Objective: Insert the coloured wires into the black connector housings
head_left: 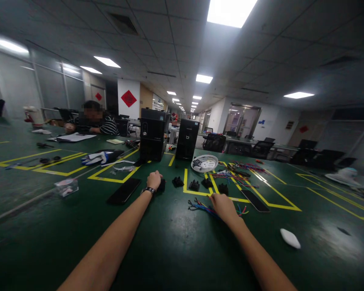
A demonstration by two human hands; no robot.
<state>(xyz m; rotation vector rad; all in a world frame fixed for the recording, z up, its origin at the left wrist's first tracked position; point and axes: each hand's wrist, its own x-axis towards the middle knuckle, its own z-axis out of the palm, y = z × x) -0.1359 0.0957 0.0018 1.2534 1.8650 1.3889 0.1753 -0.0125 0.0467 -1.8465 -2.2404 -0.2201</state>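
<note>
My left hand (154, 179) is stretched far forward, closed in a fist over a small black part (161, 185) on the green table. A watch sits on that wrist. My right hand (223, 207) rests fingers-down on a bundle of coloured wires (200, 207), fingers curled round some of them. Between and beyond the hands lie several small black connector parts (194, 185) along a yellow tape line.
Two black computer towers (152, 135) stand at the back, a white basket (204, 163) beside them, more coloured wires (239, 169) to its right. Two dark phones (124, 191) lie flat. A white object (290, 238) lies at the right. A seated person (92, 119) works far left.
</note>
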